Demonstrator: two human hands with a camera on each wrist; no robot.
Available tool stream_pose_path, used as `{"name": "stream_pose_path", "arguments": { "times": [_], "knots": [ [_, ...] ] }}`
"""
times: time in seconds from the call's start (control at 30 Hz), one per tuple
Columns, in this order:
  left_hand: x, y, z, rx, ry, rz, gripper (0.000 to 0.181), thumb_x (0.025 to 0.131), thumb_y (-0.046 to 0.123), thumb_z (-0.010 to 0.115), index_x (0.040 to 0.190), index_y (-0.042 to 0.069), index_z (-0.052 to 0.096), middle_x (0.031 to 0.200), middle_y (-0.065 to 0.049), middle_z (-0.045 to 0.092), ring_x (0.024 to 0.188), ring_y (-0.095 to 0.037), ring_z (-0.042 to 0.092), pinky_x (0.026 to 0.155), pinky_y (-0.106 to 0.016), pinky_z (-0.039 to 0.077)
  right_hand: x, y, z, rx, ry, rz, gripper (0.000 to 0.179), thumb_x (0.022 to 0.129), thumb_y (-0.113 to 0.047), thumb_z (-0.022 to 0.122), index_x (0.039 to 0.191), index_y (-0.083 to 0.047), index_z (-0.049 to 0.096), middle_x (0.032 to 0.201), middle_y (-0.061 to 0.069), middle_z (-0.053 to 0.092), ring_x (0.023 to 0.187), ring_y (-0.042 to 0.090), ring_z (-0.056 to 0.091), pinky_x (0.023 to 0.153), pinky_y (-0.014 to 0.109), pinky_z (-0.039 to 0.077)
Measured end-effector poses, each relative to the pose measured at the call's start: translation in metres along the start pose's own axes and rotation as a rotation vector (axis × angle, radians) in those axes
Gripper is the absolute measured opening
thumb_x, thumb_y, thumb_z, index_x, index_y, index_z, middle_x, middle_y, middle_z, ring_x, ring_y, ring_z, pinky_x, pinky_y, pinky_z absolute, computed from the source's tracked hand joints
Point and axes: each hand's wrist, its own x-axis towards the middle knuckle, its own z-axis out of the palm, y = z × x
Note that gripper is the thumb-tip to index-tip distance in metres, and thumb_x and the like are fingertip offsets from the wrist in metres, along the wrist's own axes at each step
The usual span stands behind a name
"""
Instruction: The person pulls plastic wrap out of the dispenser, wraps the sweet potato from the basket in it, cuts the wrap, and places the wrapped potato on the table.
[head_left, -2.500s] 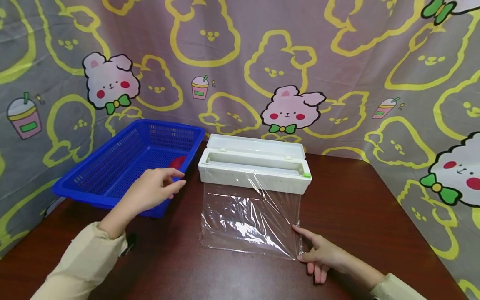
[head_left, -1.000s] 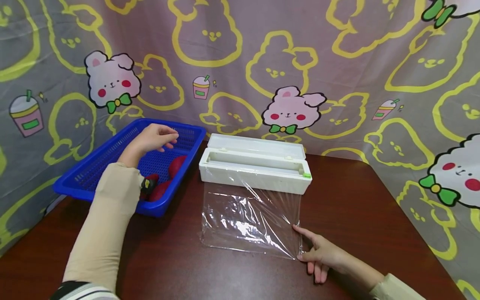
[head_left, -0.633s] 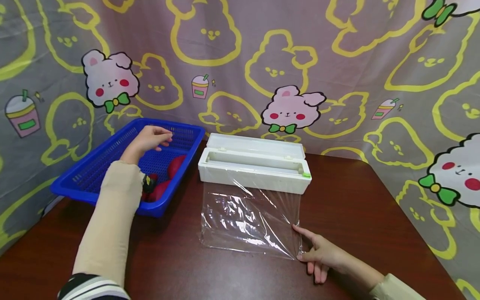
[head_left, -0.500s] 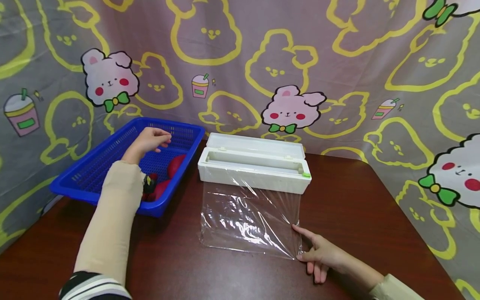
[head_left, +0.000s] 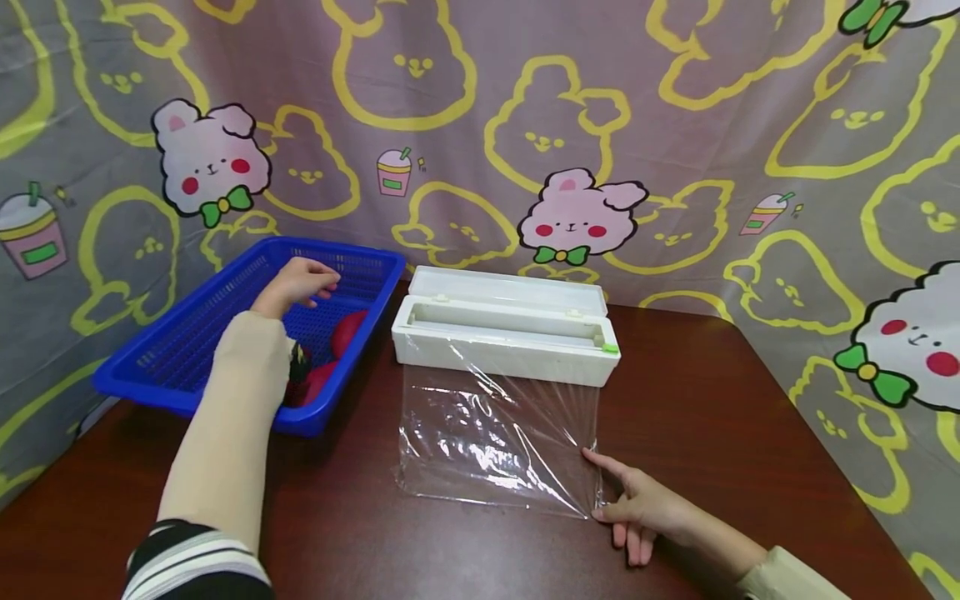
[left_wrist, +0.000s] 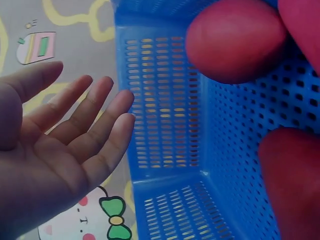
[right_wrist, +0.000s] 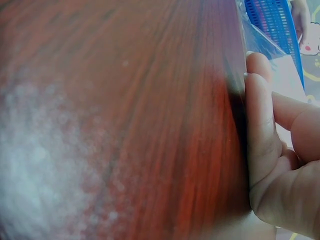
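My left hand (head_left: 298, 283) hovers over the blue plastic basket (head_left: 309, 421), and its fingers look loosely bent with nothing between them. In the left wrist view a smooth, red, egg-shaped thing (left_wrist: 235, 40) lies in the basket, with parts of two other red things beside it; their kind is unclear. My right hand (head_left: 648, 508) rests on the table at the near right corner of a sheet of cling film (head_left: 495, 442). Its straight index finger and thumb press the film, spread apart. The film runs out of a white cling film box (head_left: 510, 360) whose lid stands raised.
Beneath everything is a dark red-brown wooden table (head_left: 720, 392). A patterned curtain (head_left: 442, 83) closes off the back and sides. On the right end of the box sits a small green piece (head_left: 610, 347). My left sleeve hides part of the basket.
From before the basket's near right corner, my left hand has moved away from me to above its inside, leaving red things in sight. The right hand and film look unchanged.
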Motion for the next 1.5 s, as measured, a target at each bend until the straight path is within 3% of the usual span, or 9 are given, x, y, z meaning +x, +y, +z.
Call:
{"name": "stream_pose_path", "arguments": {
  "times": [0.13, 0.33, 0.67, 1.03, 1.13, 1.27, 1.33, 1.4, 1.5],
  "knots": [
    [0.005, -0.007, 0.003, 0.017, 0.000, -0.027, 0.041, 0.092, 0.020, 0.047, 0.119, -0.012, 0.047, 0.110, -0.027, 0.053, 0.075, -0.013, 0.057, 0.062, -0.029, 0.049, 0.000, -0.001, 0.001, -0.003, 0.007, 0.005, 0.082, 0.084, -0.016, 0.062, 0.144, -0.014, 0.006, 0.054, 0.011, 0.057, 0.040, 0.018, 0.057, 0.035, 0.029, 0.045],
    [0.007, -0.018, 0.003, 0.011, -0.002, -0.070, 0.043, 0.093, 0.022, 0.044, 0.122, -0.010, 0.044, 0.123, -0.029, 0.044, 0.106, -0.038, 0.048, 0.076, -0.041, 0.047, 0.001, -0.001, 0.000, -0.007, 0.017, 0.000, 0.082, 0.084, -0.016, 0.062, 0.144, -0.014, 0.006, 0.054, 0.012, 0.057, 0.040, 0.019, 0.057, 0.035, 0.030, 0.045],
    [0.008, -0.020, 0.014, -0.012, -0.088, -0.091, 0.044, 0.093, 0.016, 0.045, 0.129, -0.008, 0.038, 0.128, -0.028, 0.038, 0.113, -0.042, 0.040, 0.085, -0.051, 0.040, 0.000, 0.000, 0.000, -0.021, 0.029, -0.004, 0.082, 0.084, -0.016, 0.062, 0.143, -0.013, 0.006, 0.054, 0.013, 0.058, 0.040, 0.019, 0.057, 0.035, 0.030, 0.044],
    [0.020, -0.034, 0.017, 0.104, -0.245, -0.155, 0.060, 0.091, 0.020, 0.048, 0.137, -0.005, 0.019, 0.139, -0.030, 0.016, 0.121, -0.047, 0.024, 0.084, -0.058, 0.036, 0.001, 0.001, -0.001, -0.025, 0.019, -0.009, 0.081, 0.084, -0.016, 0.061, 0.144, -0.014, 0.006, 0.054, 0.012, 0.057, 0.039, 0.019, 0.057, 0.035, 0.030, 0.044],
    [0.041, -0.059, 0.016, 0.110, -0.291, -0.149, 0.065, 0.087, 0.029, 0.056, 0.138, 0.002, 0.026, 0.139, -0.028, 0.018, 0.118, -0.048, 0.028, 0.079, -0.056, 0.041, 0.001, 0.001, -0.001, -0.026, 0.021, -0.012, 0.081, 0.085, -0.016, 0.061, 0.144, -0.013, 0.005, 0.054, 0.012, 0.058, 0.040, 0.019, 0.057, 0.035, 0.030, 0.044],
    [0.085, -0.115, 0.016, 0.053, -0.348, -0.146, 0.060, 0.079, 0.039, 0.065, 0.130, 0.017, 0.041, 0.136, -0.027, 0.023, 0.114, -0.051, 0.031, 0.071, -0.055, 0.044, 0.000, 0.000, 0.000, -0.028, 0.023, -0.017, 0.081, 0.085, -0.015, 0.061, 0.143, -0.013, 0.005, 0.054, 0.012, 0.057, 0.039, 0.019, 0.057, 0.035, 0.030, 0.045],
    [0.096, -0.132, 0.017, 0.034, -0.384, -0.171, 0.059, 0.081, 0.035, 0.064, 0.132, 0.019, 0.040, 0.137, -0.026, 0.022, 0.115, -0.052, 0.030, 0.074, -0.056, 0.043, 0.000, 0.000, 0.000, -0.030, 0.025, -0.018, 0.081, 0.085, -0.015, 0.061, 0.143, -0.013, 0.005, 0.054, 0.012, 0.057, 0.039, 0.019, 0.056, 0.035, 0.030, 0.044],
    [0.111, -0.147, 0.018, 0.010, -0.434, -0.212, 0.065, 0.084, 0.030, 0.061, 0.139, 0.016, 0.029, 0.139, -0.025, 0.020, 0.116, -0.053, 0.029, 0.077, -0.058, 0.040, 0.000, 0.000, 0.000, -0.030, 0.026, -0.017, 0.081, 0.085, -0.015, 0.061, 0.143, -0.013, 0.005, 0.054, 0.012, 0.057, 0.039, 0.019, 0.056, 0.035, 0.031, 0.044],
    [0.125, -0.162, 0.016, 0.007, -0.487, -0.213, 0.070, 0.085, 0.031, 0.060, 0.142, 0.016, 0.022, 0.137, -0.025, 0.026, 0.110, -0.049, 0.041, 0.078, -0.054, 0.043, 0.001, 0.000, 0.000, -0.028, 0.026, -0.014, 0.081, 0.085, -0.015, 0.061, 0.143, -0.013, 0.005, 0.054, 0.012, 0.057, 0.039, 0.019, 0.056, 0.035, 0.031, 0.045]
  ]
}}
